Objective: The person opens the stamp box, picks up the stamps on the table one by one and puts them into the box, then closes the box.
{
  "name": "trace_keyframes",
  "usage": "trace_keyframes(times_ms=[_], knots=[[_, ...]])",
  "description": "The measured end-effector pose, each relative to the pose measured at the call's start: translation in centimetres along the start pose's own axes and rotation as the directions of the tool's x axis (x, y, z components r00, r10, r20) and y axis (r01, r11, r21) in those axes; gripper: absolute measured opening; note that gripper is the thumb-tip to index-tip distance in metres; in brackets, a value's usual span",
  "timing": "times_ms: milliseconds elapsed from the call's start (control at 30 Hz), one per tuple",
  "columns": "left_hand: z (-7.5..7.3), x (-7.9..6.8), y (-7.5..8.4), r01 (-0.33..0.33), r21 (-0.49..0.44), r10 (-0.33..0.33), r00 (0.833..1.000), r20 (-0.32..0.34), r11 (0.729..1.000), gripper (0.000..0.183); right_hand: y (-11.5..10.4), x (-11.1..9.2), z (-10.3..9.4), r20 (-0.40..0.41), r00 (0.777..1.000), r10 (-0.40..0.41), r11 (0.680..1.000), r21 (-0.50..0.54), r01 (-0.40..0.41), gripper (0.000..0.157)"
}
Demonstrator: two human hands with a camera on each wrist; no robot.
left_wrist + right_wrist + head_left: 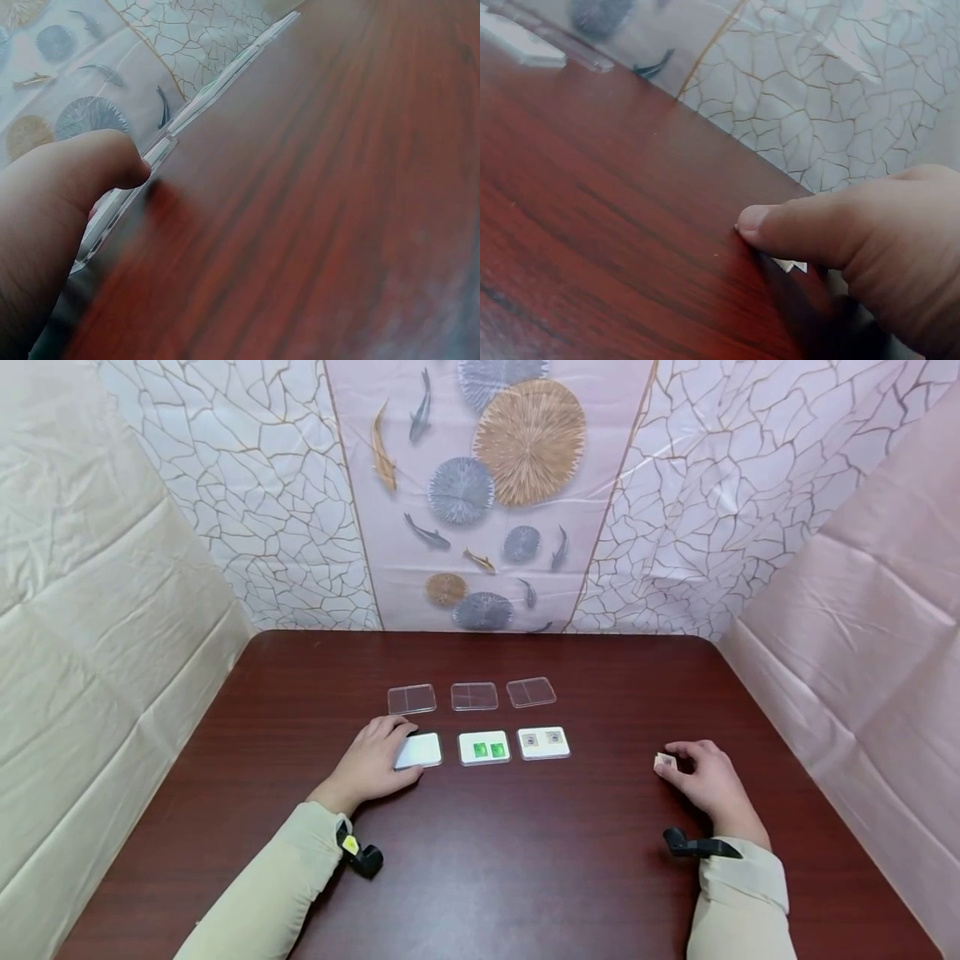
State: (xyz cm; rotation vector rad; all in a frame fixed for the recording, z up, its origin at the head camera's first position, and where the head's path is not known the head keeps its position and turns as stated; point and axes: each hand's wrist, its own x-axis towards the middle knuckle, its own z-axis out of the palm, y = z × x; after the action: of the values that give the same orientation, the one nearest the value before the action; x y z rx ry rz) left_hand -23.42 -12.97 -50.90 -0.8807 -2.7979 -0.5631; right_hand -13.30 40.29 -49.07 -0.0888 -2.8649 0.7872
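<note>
My left hand (375, 758) holds a flat white case (418, 752) on the table, the thumb at its near edge and the fingers at its far edge. The left wrist view shows the thumb (112, 161) against the case's side. To the right lie a white case (466, 752) with two green stamps (480, 749) and another (543, 753) with two greyish stamps (531, 741). Far to the right, my right hand (708, 775) pinches small pale stamp-like papers (664, 761) close to the tabletop. In the right wrist view the thumb hides most of them, leaving a paper corner (793, 265) visible.
Behind the white cases, three clear plastic lids (411, 698) lie in a row. The dark red-brown table (525, 860) ends at a patterned cloth backdrop (480, 552), with pale cloth walls (847, 610) on both sides.
</note>
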Motion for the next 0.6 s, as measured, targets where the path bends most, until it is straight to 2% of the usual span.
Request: trace_keyframes(times_ms=[100,433,600], knots=[[-0.1,-0.14,0.12,0.002,0.002,-0.002,1.0,-0.001,1.0,0.068,0.06,0.13,0.09,0.01,1.0,0.015,1.0,-0.003,-0.015,0.044],[-0.33,-0.32,0.1,-0.006,-0.022,0.005,1.0,-0.028,1.0,0.065,-0.03,0.24,0.3,-0.031,0.999,0.029,1.0,-0.003,-0.029,0.033],[-0.4,-0.38,0.29,0.008,-0.034,-0.008,1.0,0.004,0.999,0.064,0.16,0.19,0.36,-0.038,0.998,0.052,0.999,-0.003,-0.052,0.028]])
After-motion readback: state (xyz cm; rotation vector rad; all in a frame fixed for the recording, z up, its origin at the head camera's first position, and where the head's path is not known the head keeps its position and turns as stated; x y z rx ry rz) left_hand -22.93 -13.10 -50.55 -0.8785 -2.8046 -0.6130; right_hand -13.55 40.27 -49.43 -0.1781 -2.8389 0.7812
